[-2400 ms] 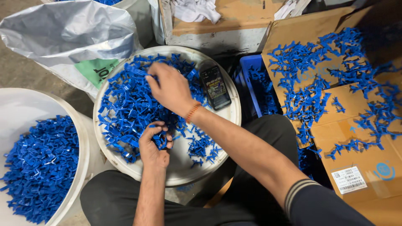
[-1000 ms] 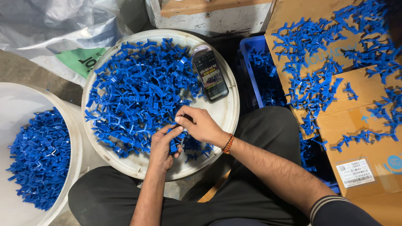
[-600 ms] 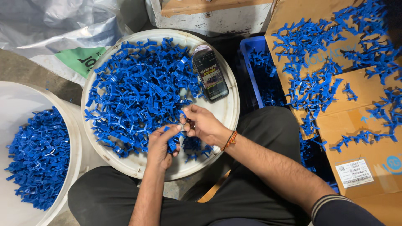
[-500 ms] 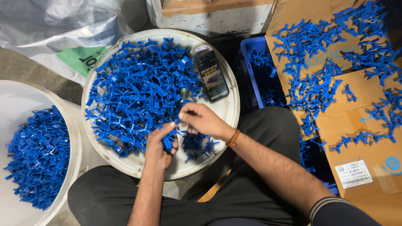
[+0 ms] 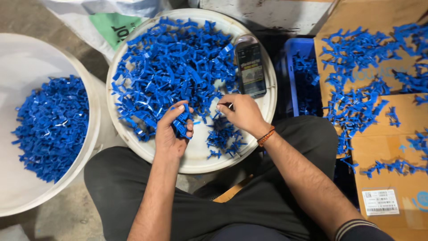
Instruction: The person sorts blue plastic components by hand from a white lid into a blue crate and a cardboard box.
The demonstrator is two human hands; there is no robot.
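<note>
1. Your left hand [image 5: 171, 129] is curled nearly closed around a small bundle of blue plastic pieces [image 5: 180, 122]. It holds them over the near part of the round white tray [image 5: 196, 156] on your lap.
2. Your right hand [image 5: 240, 111] sits just to the right of it with the fingers bent and the thumb and forefinger pinched together. Whether a piece is between them I cannot tell; something small and dark shows at the fingertips.
3. The main heap of blue pieces [image 5: 169, 76] fills the far and left part of the tray. A thinner scatter lies just below your right hand.
4. These pieces look light, stiff and thin-armed, with a smooth finish. I judge they will snag on each other and slide in a loose grip.
5. Take one by its middle, where the arms meet, rather than by a tip that could bend or snap.
6. A dark phone [image 5: 251, 67] lies on the far right of the tray, close to your right hand.
7. A white bucket [image 5: 87, 89] on the left holds more blue pieces. Cardboard sheets [image 5: 392, 151] on the right carry joined clusters of them.
</note>
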